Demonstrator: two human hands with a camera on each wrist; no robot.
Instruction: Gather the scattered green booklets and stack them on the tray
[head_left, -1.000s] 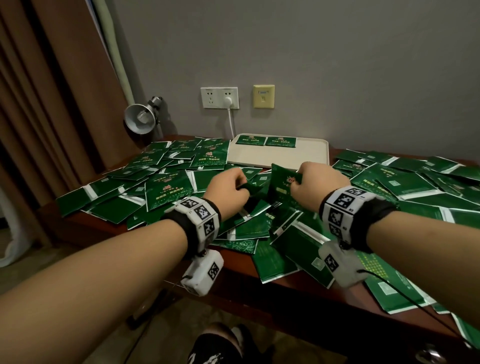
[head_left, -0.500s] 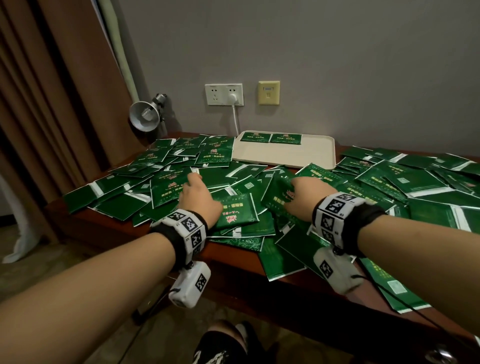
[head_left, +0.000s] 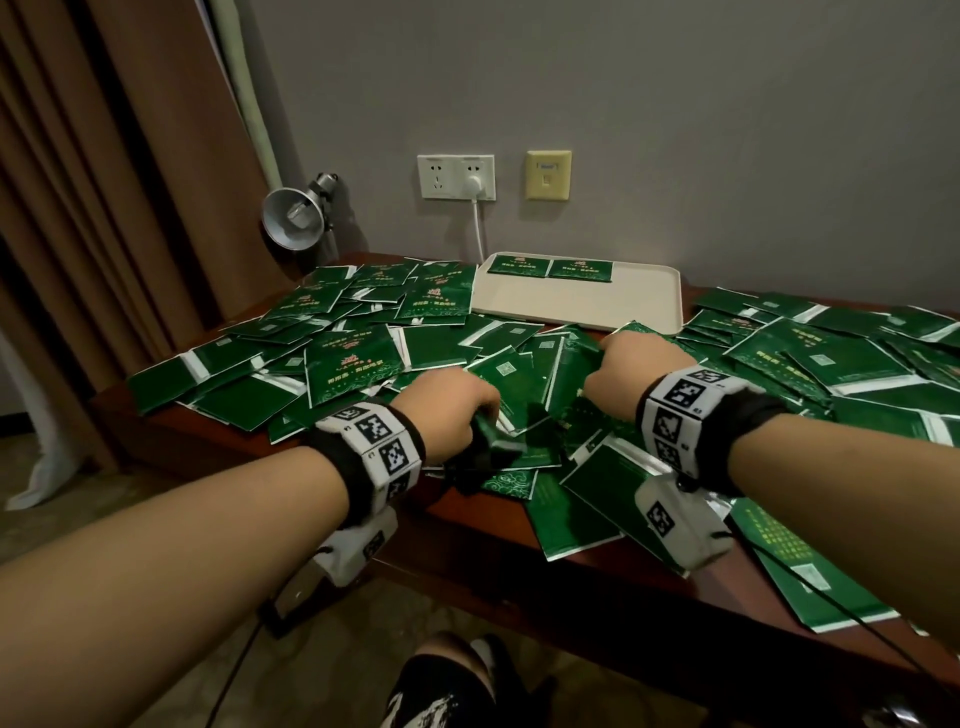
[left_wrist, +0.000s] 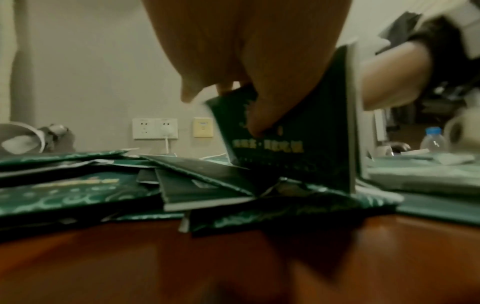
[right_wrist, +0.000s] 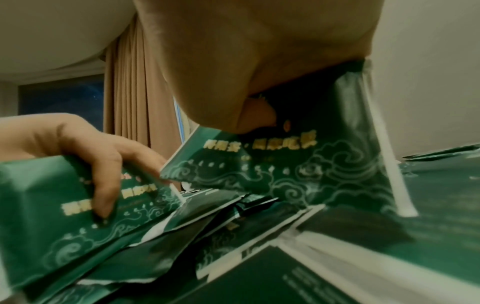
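Note:
Many green booklets (head_left: 353, 364) lie scattered and overlapping across the dark wooden table (head_left: 467, 525). At the back stands a cream tray (head_left: 597, 306) with two booklets side by side (head_left: 519, 266) at its far edge. My left hand (head_left: 483, 410) pinches one booklet (left_wrist: 285, 148) by its top and holds it tilted up off the pile. My right hand (head_left: 605, 364), just to the right, grips another booklet (right_wrist: 298, 164) standing on edge. In the right wrist view the left hand's fingers (right_wrist: 103, 185) curl over a booklet's cover.
A metal clamp lamp (head_left: 291, 218) sits at the back left beside the brown curtain (head_left: 104, 208). A wall socket with a white plug (head_left: 457, 176) is above the tray. Booklets overhang the table's front edge (head_left: 571, 535). A water bottle (left_wrist: 432, 139) stands far right.
Half a second ago both hands lay low on the pile. Now each has raised a booklet off it, and the left hand has moved right, closer to the right hand.

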